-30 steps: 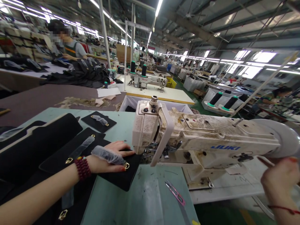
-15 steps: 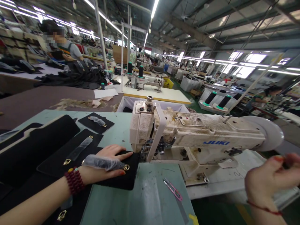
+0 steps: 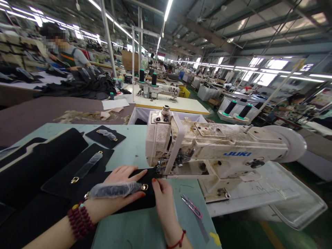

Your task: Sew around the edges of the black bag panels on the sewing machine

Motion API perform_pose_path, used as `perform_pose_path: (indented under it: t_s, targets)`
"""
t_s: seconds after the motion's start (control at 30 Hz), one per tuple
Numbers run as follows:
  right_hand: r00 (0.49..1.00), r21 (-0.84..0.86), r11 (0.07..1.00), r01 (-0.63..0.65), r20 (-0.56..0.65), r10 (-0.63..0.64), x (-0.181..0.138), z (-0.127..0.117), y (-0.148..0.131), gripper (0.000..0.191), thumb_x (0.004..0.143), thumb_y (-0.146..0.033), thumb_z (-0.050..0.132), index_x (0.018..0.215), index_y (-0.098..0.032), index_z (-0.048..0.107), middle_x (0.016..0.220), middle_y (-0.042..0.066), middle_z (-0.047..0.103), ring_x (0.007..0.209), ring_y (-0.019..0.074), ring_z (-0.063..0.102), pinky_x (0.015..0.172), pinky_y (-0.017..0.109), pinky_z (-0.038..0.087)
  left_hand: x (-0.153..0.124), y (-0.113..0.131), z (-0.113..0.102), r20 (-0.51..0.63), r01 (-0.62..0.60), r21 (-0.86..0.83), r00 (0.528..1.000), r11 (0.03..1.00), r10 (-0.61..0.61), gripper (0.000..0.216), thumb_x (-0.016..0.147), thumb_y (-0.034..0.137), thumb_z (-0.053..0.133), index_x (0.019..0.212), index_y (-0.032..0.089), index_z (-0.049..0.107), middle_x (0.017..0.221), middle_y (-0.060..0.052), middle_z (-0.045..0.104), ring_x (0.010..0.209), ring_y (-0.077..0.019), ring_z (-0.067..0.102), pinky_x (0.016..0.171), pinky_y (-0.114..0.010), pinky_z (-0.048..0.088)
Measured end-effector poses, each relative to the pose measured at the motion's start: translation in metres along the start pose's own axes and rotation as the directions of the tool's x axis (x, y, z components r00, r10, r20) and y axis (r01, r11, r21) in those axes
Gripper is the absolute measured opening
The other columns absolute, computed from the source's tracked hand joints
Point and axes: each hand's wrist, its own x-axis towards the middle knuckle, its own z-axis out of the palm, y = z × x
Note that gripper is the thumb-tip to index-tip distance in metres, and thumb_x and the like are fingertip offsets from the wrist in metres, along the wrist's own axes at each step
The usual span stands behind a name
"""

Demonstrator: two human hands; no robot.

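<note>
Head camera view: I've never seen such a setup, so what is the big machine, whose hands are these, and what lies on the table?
The camera sits on the worker's head, looking down at both bare hands. The cream JUKI sewing machine stands on a pale green table. The left hand presses flat on a black fabric panel bearing a plastic-wrapped strap with gold rings. The right hand touches that panel's edge near the needle. Similar black panels lie to the left; pink thread snips lie to the right.

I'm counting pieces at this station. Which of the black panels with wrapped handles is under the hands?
The panel at the sewing machine's needle: left hand lies flat on it, right hand touches its edge. The other two lie untouched farther back.
</note>
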Motion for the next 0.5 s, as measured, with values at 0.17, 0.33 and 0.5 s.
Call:
perform_pose_path:
  t_s: [0.17, 0.33, 0.5]
  targets:
    - [1.0, -0.037, 0.999, -0.005, 0.009, 0.005, -0.008, -0.002, -0.001, 0.044, 0.084, -0.051, 0.047, 0.07, -0.01, 0.054, 0.066, 0.002, 0.047, 0.064, 0.0081, 0.035, 0.057, 0.018, 0.028, 0.003, 0.0, -0.001, 0.016, 0.008, -0.019, 1.0, 1.0, -0.008, 0.06, 0.089, 0.06, 0.047, 0.135, 0.022, 0.055, 0.122, -0.015, 0.059, 0.111, -0.0328, 0.054, 0.098, -0.049, 0.044]
    - [0.999, -0.052, 0.998, 0.018, -0.029, -0.019, -0.001, 0.001, -0.002, 0.042, 0.084, -0.049, 0.046, 0.068, -0.011, 0.051, 0.064, 0.001, 0.044, 0.062, 0.0076, 0.032, 0.056, 0.018, 0.026, 0.011, -0.005, -0.004, 0.025, 0.019, -0.015, 1.0, 1.0, -0.019, 0.058, 0.091, 0.057, 0.046, 0.136, 0.023, 0.053, 0.125, -0.014, 0.058, 0.114, -0.0327, 0.053, 0.1, -0.048, 0.042]
    - [0.997, -0.075, 0.996, 0.043, -0.062, -0.048, 0.005, 0.004, -0.001, 0.042, 0.083, -0.049, 0.047, 0.065, -0.012, 0.048, 0.061, 0.0, 0.04, 0.06, 0.0069, 0.03, 0.053, 0.018, 0.024, 0.023, -0.012, -0.007, 0.058, 0.044, -0.051, 0.997, 0.998, -0.041, 0.057, 0.09, 0.061, 0.044, 0.132, 0.024, 0.057, 0.123, -0.011, 0.059, 0.112, -0.0302, 0.054, 0.098, -0.045, 0.042]
